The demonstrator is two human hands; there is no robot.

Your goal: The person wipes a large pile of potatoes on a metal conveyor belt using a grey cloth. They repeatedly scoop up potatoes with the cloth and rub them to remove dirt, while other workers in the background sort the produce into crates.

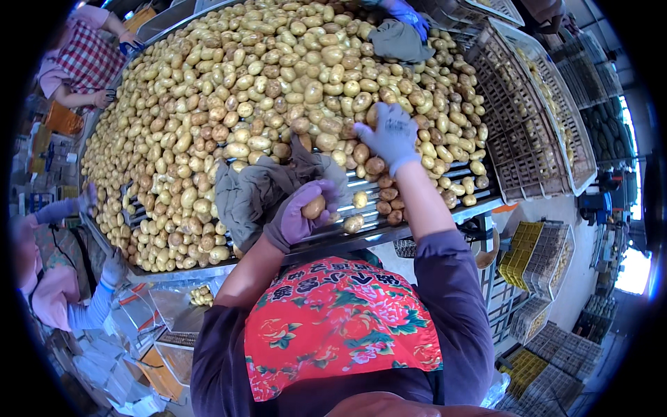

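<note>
My left hand (pixel 299 214), in a purple glove, is closed around a brownish potato (pixel 314 207) near the front edge of the sorting table. Beside it a crumpled grey-brown cloth (pixel 246 194) lies over the potatoes. My right hand (pixel 393 136), in a pale grey-lavender glove, reaches farther in and rests on the potato pile (pixel 292 76) with its fingers apart. Between my hands, several browner potatoes (pixel 390 201) sit on the bare metal slats (pixel 361 186).
A large crate (pixel 517 118) with potatoes stands against the table's right side. Stacked crates (pixel 538 257) are on the floor at right. Co-workers' gloved hands (pixel 113 267) show along the left edge; another gloved hand (pixel 408 17) is at the far side by a grey cloth (pixel 399 40).
</note>
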